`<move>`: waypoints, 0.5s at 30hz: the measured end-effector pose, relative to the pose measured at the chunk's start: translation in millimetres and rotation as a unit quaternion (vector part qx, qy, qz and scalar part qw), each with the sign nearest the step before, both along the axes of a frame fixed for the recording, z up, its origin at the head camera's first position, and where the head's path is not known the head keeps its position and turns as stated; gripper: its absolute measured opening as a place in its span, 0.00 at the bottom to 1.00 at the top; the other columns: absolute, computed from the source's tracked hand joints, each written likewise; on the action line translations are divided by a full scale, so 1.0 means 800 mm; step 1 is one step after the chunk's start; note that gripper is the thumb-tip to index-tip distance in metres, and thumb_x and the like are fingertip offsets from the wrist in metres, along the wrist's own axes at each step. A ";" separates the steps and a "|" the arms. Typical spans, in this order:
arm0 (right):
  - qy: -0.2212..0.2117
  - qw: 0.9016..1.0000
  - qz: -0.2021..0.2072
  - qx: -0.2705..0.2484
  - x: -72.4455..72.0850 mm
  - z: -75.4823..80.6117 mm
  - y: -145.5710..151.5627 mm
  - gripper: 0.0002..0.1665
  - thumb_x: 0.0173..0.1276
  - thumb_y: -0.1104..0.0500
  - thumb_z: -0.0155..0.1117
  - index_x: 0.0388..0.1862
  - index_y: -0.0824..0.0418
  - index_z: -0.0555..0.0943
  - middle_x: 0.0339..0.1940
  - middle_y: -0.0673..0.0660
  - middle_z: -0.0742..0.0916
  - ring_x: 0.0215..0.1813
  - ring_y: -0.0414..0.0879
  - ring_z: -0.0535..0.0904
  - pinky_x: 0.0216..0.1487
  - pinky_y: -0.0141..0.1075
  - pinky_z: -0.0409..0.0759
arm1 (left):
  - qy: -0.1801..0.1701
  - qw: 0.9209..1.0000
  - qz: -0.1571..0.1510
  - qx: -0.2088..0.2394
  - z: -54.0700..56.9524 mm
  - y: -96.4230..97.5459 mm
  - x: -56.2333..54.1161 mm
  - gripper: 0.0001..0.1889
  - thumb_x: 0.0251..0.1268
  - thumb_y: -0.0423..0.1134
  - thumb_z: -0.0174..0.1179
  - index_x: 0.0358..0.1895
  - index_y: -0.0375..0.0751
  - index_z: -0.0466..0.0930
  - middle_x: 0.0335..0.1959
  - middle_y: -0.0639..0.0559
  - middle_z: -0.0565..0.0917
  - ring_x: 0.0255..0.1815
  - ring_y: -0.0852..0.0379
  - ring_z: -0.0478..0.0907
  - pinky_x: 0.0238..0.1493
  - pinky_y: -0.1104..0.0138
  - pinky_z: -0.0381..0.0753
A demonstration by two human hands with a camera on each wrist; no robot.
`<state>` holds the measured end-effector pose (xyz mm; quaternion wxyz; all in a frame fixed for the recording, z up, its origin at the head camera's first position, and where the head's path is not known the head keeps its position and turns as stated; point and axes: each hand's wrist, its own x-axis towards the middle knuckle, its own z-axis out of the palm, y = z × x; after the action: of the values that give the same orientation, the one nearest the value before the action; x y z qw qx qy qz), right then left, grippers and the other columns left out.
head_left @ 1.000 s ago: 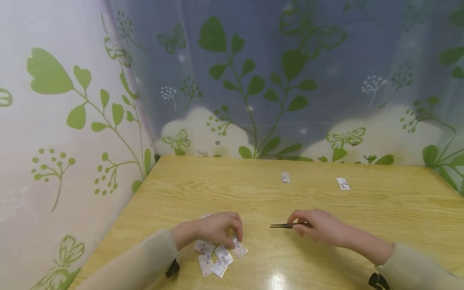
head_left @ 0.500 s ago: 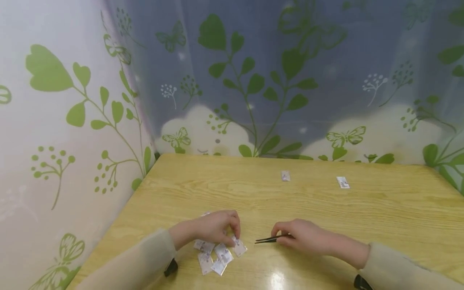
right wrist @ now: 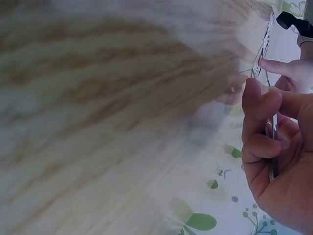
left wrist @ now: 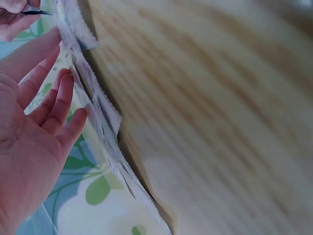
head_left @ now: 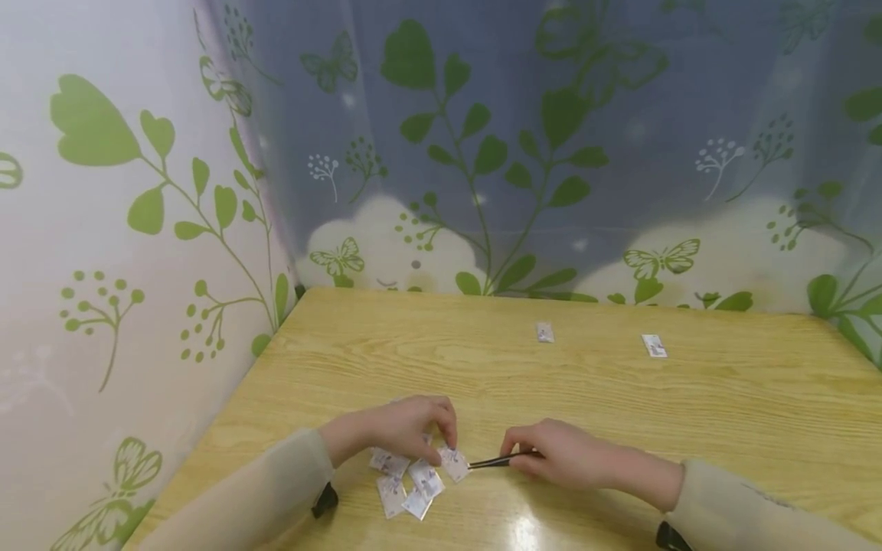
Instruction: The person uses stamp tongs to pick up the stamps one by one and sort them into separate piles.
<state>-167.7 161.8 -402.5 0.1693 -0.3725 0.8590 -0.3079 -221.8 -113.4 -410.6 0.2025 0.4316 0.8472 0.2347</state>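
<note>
Several small printed stamps with toothed edges (left wrist: 108, 111) lie in a loose, overlapping group (head_left: 426, 479) on the table. My left hand (head_left: 412, 425) rests over this group, thumb and index finger right at the edge of the rightmost stamp (head_left: 454, 464). In the left wrist view the fingers of that left hand (left wrist: 36, 132) look relaxed along the stamps. A pair of dark tweezers (head_left: 492, 462) is held by my right hand (head_left: 566, 454), between thumb and fingers. The tips point left and reach the right edge of the rightmost stamp.
Towards the back of the wooden table (head_left: 386, 344), one stamp (head_left: 545, 333) lies by itself, and another stamp (head_left: 654, 346) sits farther right. A patterned curtain (head_left: 441, 153) hangs behind the table and along its left side.
My right hand has moved left and towards me, bringing the tweezers from bare table to the rightmost stamp. My left hand has stayed nearly still over the group.
</note>
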 end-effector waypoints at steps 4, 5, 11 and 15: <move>-0.002 1.000 0.001 -0.004 -0.001 -0.001 -0.005 0.04 0.72 0.59 0.59 0.43 0.51 0.80 0.19 0.38 0.76 0.21 0.30 0.66 0.24 0.27 0.66 | 0.007 1.000 0.000 -0.004 0.003 0.001 0.002 0.11 0.50 0.33 0.72 0.34 0.53 0.82 0.42 0.67 0.74 0.46 0.67 0.71 0.54 0.69 0.70; -0.004 1.000 0.000 -0.005 -0.001 -0.001 -0.007 0.04 0.72 0.59 0.59 0.42 0.51 0.80 0.19 0.38 0.76 0.21 0.30 0.66 0.24 0.26 0.66 | 0.008 1.000 0.001 -0.004 0.003 0.001 0.002 0.10 0.50 0.34 0.72 0.34 0.53 0.83 0.42 0.67 0.73 0.45 0.67 0.71 0.54 0.69 0.70; -0.009 1.000 0.002 -0.014 -0.003 -0.003 -0.015 0.03 0.73 0.58 0.59 0.42 0.51 0.79 0.18 0.38 0.75 0.21 0.30 0.66 0.24 0.27 0.66 | 0.009 1.000 0.005 -0.007 0.005 0.003 0.003 0.09 0.51 0.33 0.72 0.33 0.53 0.83 0.42 0.67 0.73 0.45 0.66 0.71 0.52 0.69 0.70; 0.020 1.000 0.003 -0.008 -0.004 -0.007 -0.018 0.03 0.72 0.59 0.59 0.41 0.51 0.79 0.17 0.38 0.74 0.20 0.30 0.66 0.24 0.27 0.66 | 0.004 1.000 0.009 -0.010 0.005 0.002 0.003 0.09 0.52 0.34 0.72 0.33 0.53 0.83 0.42 0.67 0.73 0.45 0.65 0.71 0.50 0.69 0.71</move>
<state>-170.8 147.0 -407.9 0.1504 -0.3827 0.8583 -0.3069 -219.1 -111.7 -406.6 0.2016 0.4231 0.8538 0.2265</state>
